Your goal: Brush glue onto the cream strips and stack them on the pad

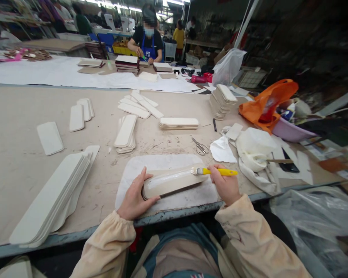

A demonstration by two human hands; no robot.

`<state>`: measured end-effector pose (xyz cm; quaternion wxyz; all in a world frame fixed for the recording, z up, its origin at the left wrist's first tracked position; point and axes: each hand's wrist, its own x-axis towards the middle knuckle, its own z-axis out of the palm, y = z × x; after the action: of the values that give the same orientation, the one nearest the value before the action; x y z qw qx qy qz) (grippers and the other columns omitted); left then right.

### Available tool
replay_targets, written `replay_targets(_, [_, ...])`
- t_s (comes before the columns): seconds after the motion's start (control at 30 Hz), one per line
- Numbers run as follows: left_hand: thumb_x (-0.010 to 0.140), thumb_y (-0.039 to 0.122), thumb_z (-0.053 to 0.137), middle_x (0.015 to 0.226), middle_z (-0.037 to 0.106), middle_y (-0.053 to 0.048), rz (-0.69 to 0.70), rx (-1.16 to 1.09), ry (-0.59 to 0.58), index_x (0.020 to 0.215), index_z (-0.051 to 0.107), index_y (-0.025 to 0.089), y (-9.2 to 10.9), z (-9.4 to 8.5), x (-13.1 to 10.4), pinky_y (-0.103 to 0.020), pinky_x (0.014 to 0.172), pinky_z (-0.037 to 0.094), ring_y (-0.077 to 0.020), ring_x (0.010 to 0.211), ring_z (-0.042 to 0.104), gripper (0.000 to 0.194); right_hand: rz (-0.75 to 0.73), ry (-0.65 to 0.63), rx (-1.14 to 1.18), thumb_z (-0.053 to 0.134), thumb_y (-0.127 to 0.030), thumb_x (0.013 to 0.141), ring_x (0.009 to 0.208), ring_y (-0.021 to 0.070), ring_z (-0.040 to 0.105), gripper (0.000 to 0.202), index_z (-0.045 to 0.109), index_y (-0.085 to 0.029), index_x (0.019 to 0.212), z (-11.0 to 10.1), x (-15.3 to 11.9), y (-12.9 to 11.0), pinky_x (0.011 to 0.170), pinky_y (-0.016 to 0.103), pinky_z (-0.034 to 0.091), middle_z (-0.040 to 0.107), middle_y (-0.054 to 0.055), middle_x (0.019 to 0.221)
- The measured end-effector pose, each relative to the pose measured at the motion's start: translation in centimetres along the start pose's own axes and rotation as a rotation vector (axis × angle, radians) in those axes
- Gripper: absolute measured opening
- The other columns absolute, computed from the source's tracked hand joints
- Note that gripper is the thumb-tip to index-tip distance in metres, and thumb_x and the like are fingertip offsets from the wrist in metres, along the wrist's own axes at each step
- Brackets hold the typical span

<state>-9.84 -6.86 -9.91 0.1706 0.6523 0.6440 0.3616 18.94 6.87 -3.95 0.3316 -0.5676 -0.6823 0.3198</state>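
- Stack of pale strips (171,183): located in front of the person, lying on a white sheet (126,178) at the near edge of the worktop (101,193). A glossy white streak runs along its top face.
- Yellow brush (220,172): bristles meet the top strip towards its right end. Judged step: coating that face. Advisable to lay a thin, even film, work fully into the borders and rounded ends, and draw outward so that no coating runs down between layers.
- Left hand (137,196): grasping the stack's left end, thumb at the near side, fingers at the far side. Pressure should stay light, with fingertips clear of the wet streak.
- Right hand (225,186): closed on the brush handle, which lies nearly level; forearm angled in from the near right. A low handle appears suited to spreading without gouging.
- Scissors (200,147): beyond the sheet, apart from both hands.
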Motion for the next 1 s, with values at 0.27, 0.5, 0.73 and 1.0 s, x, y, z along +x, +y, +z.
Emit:
replay_targets(0.27, [0.073,0.044,0.072,0.129,0.055,-0.011,0.029,-0.013,0.017,0.151,0.002,0.025,0.1,0.1,-0.1,-0.048,0.105,0.039,-0.0283,0.12,0.053,0.106,0.032,-0.038,0.279,0.05,-0.05,0.088,0.044,0.0097,0.039,0.032,0.056,-0.019,0.08,1.2,-2.0,-2.6,0.048,0.024,0.032,0.042,-0.007,0.048])
replay_targets(0.5, [0.068,0.047,0.076,0.13,0.054,-0.011,0.017,-0.034,0.003,0.151,0.001,0.026,0.0,0.1,-0.3,-0.048,0.103,0.04,-0.0285,0.12,0.053,0.114,0.106,-0.406,0.55,0.05,-0.047,0.089,0.041,0.0074,0.034,0.031,0.055,-0.018,0.08,7.8,-4.8,-6.9,0.043,0.022,0.027,0.043,-0.008,0.047])
replay_targets(0.73, [0.07,0.044,0.075,0.127,0.057,-0.011,0.047,-0.004,0.01,0.151,0.002,0.027,0.3,0.0,-0.1,-0.048,0.101,0.042,-0.0285,0.117,0.054,0.11,-0.005,-0.387,0.34,0.049,-0.041,0.091,0.049,0.0095,0.044,0.029,0.052,-0.02,0.072,7.9,-4.8,-6.0,0.057,0.023,0.038,0.045,-0.007,0.048])
replay_targets(1.0, [0.075,0.043,0.071,0.127,0.058,-0.011,0.063,0.044,0.007,0.151,0.004,0.026,0.4,-0.1,0.1,-0.05,0.104,0.04,-0.0283,0.118,0.055,0.103,0.006,-0.251,0.188,0.049,-0.046,0.09,0.048,0.011,0.044,0.031,0.055,-0.02,0.074,3.3,-3.0,-2.7,0.054,0.024,0.036,0.045,-0.007,0.048])
